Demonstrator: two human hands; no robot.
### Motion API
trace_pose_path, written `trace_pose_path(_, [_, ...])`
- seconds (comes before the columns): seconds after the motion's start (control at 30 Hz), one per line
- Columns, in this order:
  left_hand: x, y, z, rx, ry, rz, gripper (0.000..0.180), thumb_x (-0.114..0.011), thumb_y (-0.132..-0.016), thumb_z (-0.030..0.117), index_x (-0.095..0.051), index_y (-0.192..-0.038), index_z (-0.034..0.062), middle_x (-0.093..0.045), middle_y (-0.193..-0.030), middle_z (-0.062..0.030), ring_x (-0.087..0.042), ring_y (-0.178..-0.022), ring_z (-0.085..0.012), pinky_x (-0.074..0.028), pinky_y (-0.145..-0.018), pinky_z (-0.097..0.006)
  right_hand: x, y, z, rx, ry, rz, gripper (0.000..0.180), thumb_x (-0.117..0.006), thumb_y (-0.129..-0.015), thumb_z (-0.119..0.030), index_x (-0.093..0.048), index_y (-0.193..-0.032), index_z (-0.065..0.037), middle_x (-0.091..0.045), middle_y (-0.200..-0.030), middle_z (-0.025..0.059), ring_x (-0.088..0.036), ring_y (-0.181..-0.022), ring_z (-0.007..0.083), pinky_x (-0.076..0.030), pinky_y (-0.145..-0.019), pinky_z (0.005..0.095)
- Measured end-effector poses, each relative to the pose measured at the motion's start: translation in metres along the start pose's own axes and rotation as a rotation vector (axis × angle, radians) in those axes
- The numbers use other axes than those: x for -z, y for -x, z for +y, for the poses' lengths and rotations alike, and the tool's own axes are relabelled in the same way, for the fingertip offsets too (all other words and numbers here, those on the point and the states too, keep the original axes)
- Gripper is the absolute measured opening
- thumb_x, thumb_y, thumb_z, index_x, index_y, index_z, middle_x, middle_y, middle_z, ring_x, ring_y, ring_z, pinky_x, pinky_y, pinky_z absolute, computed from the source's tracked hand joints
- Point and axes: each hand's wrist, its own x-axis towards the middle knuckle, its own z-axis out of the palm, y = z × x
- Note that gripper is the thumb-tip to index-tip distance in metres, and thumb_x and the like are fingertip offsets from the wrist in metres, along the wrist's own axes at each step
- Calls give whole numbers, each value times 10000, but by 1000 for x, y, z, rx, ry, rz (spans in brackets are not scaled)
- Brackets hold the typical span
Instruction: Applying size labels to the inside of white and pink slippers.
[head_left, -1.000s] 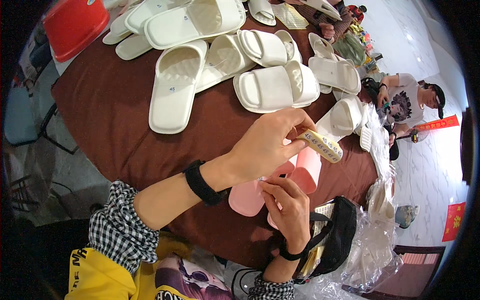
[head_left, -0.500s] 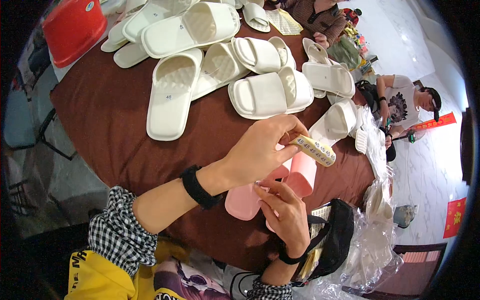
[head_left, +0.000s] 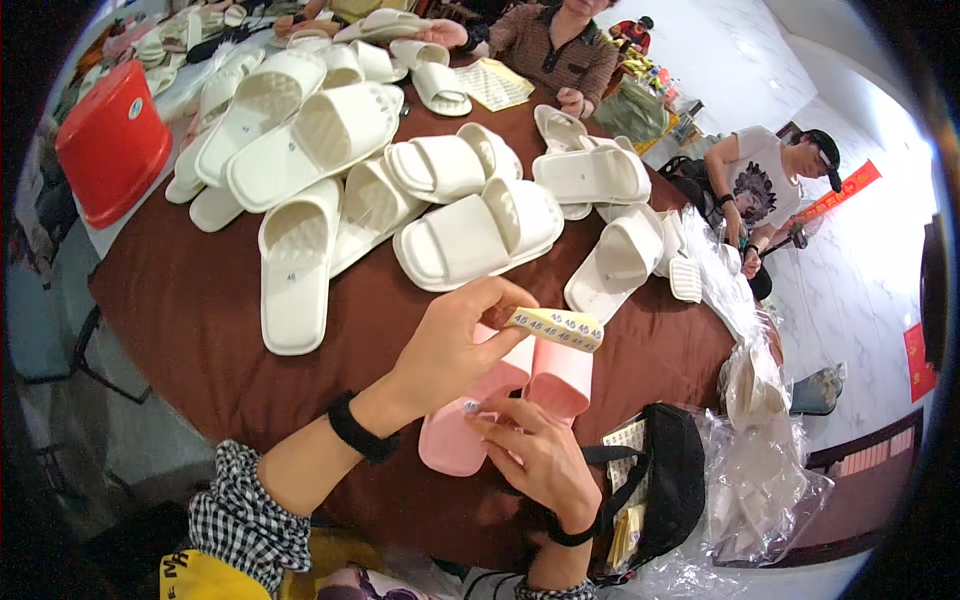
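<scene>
My left hand point(head_left: 452, 335) pinches a curled yellow sheet of number stickers point(head_left: 560, 328) above a pair of pink slippers point(head_left: 560, 378). My right hand point(head_left: 540, 460) is low over the left slipper of the pair. Its thumb and index finger close on a small sticker point(head_left: 471, 406) at the slipper's insole. Whether the sticker is stuck down all over cannot be made out. The strap of that slipper is partly hidden behind my left hand. Beyond my hands lie many white slippers point(head_left: 480, 240), some with a small number sticker on the insole.
A brown cloth point(head_left: 200, 330) covers the round table. A red upturned tub point(head_left: 112, 145) stands at the far left. At the right are a black bag point(head_left: 672, 480) with sticker sheets and clear plastic wrapping point(head_left: 760, 490). Other people point(head_left: 560, 50) sit or stand around the far side.
The view has tilted up, showing more of the table's far side. My right fingertips have come down with the small sticker to the pink insole. My left hand keeps the sticker sheet.
</scene>
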Motion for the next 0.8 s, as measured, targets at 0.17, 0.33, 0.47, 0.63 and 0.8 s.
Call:
trace_pose_path(0.17, [-2, 1, 5, 42, -8, -24, 233, -680, -893, 21, -640, -1122, 7, -719, -1054, -95, -679, -932, -173, -522, -833, -310, 0, 4, -1, -13, -24, 28, 334, -685, -855, -91, -679, -1189, -82, -637, -1154, 75, -656, -994, 300, -557, -832, 407])
trace_pose_path(0.33, [-1, 2, 7, 28, 44, -17, 210, -716, -914, 35, -655, -1111, -4, -710, -1023, -75, -669, -960, -130, -531, -861, -299, -1, 3, -1, -13, -21, 6, 305, -677, -872, -113, -680, -1175, -78, -628, -1115, 80, -650, -993, 300, -554, -838, 409])
trace_pose_path(0.47, [-3, 3, 6, 6, -94, -63, 204, -718, -908, 31, -661, -1101, -6, -707, -1000, -82, -671, -937, -142, -534, -859, -305, 2, 7, 5, 18, -76, 22, 263, -712, -859, -119, -677, -1115, -67, -635, -1091, 85, -650, -980, 298, -550, -811, 405])
trace_pose_path(0.63, [-3, 7, 10, 19, -214, -196, 238, -726, -887, 30, -670, -1118, 14, -697, -1027, -77, -669, -933, -163, -544, -838, -318, 8, 6, -2, 70, -73, 390, 307, -801, -797, -118, -676, -1074, -80, -649, -1076, 79, -651, -956, 283, -542, -793, 409])
trace_pose_path(0.8, [-9, 13, 5, -52, -247, -407, 256, -722, -857, 69, -646, -1100, 48, -632, -971, -121, -636, -890, -330, -534, -786, -398, 16, 3, 0, -10, 248, 662, 570, -834, -775, -158, -618, -1298, -85, -613, -1218, 85, -600, -1098, 287, -508, -903, 422])
